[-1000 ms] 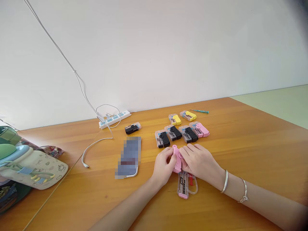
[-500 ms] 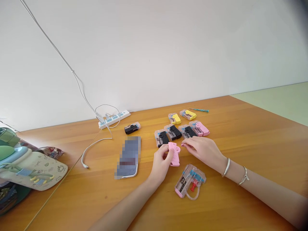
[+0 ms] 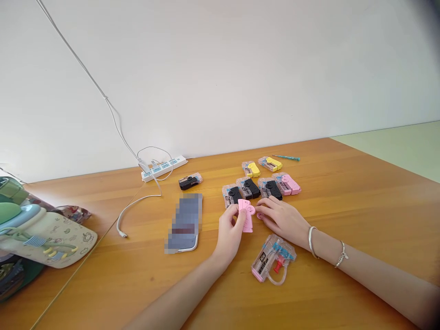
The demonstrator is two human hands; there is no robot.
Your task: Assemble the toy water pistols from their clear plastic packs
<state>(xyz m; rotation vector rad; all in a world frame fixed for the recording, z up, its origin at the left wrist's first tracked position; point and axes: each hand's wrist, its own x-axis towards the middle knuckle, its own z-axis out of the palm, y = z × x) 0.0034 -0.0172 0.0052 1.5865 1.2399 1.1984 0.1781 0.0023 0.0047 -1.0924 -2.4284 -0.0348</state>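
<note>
While a flat pink cover (image 3: pixel 246 220) is held upright between thumb and fingers of the left hand (image 3: pixel 228 231), a small pink piece (image 3: pixel 260 215) is pinched at the fingertips of the right hand (image 3: pixel 285 216), as seen in the head view. A narrow gap is left between the two hands, which a second ago were brought together over the cover. A round dial (image 3: pixel 250 210) is shown on the cover's face.

A clear water gun (image 3: pixel 268 255), marked MINI WATER GUN and fitted with a red trigger (image 3: pixel 278 265), is laid on the wooden surface (image 3: pixel 309 293), on the near side of the right hand and touched by neither. It was partly covered a second ago and is now fully exposed, while its pink base is kept toward the near side.

Behind the hands, three black water guns (image 3: pixel 249 188) and a pink one (image 3: pixel 288 184) are lined up, with two yellow ones (image 3: pixel 253 170) and a turquoise screwdriver (image 3: pixel 288 158) placed farther back. To the left, a phone (image 3: pixel 185 224) is blurred, and another black water gun (image 3: pixel 190 182) is set beyond it, near a white power strip (image 3: pixel 165 168).
</note>
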